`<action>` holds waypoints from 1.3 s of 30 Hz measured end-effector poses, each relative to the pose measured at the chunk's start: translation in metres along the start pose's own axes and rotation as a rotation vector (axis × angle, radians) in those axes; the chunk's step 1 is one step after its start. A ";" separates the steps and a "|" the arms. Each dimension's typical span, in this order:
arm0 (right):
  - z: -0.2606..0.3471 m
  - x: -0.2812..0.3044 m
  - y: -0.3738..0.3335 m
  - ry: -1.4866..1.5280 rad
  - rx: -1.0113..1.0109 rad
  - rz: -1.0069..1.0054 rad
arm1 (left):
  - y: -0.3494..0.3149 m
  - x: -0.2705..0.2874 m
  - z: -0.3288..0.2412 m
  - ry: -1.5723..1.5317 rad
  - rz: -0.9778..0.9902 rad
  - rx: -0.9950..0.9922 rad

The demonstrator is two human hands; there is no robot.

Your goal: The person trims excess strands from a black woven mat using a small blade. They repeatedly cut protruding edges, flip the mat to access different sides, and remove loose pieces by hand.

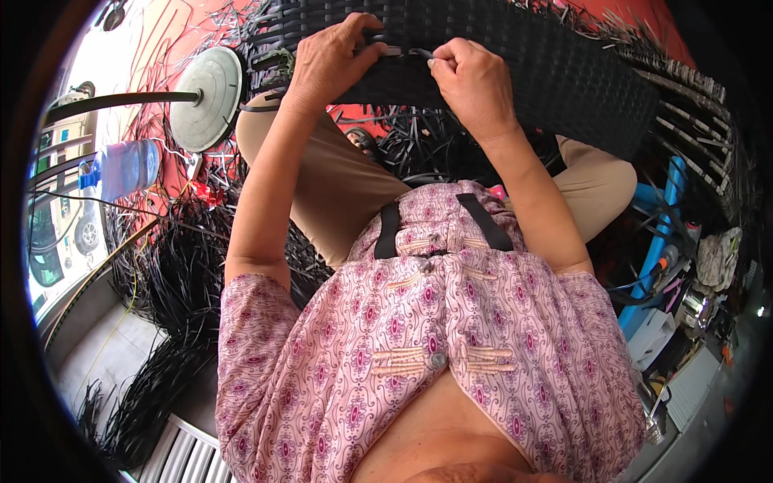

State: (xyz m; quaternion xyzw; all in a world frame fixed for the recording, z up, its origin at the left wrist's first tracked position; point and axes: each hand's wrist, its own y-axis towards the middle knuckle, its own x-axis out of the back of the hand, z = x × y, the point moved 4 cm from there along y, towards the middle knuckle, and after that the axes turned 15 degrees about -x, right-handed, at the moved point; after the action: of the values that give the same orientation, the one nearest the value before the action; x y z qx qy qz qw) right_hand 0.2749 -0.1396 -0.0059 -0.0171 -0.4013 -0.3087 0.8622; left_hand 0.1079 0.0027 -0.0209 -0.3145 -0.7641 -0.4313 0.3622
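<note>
A black woven panel (555, 92) of flat plastic strips lies across my knees at the top of the view. My left hand (330, 60) is at its left part, fingers curled over the weave and the thumb pressed to it, beside a short shiny strip end (391, 51). Just to the right, my right hand (477, 84) pinches a dark plastic strip (422, 53) between thumb and forefinger. The two strip ends point toward each other with a small gap. The underside of the weave and some left fingertips are hidden.
Loose black strips (185, 282) are heaped at the left and under the panel. A round grey-green disc base (208, 98) and a blue water bottle (129, 169) are at the left. At the right are a blue frame (656, 241) and assorted tools.
</note>
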 end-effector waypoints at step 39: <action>0.016 -0.004 0.019 0.023 0.054 0.225 | 0.016 0.005 0.005 -0.314 0.114 0.142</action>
State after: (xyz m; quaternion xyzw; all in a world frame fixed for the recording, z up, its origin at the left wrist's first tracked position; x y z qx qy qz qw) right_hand 0.2719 -0.1176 0.0063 -0.0351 -0.3953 -0.1993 0.8960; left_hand 0.1163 0.0143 -0.0118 -0.3942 -0.8209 -0.3007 0.2836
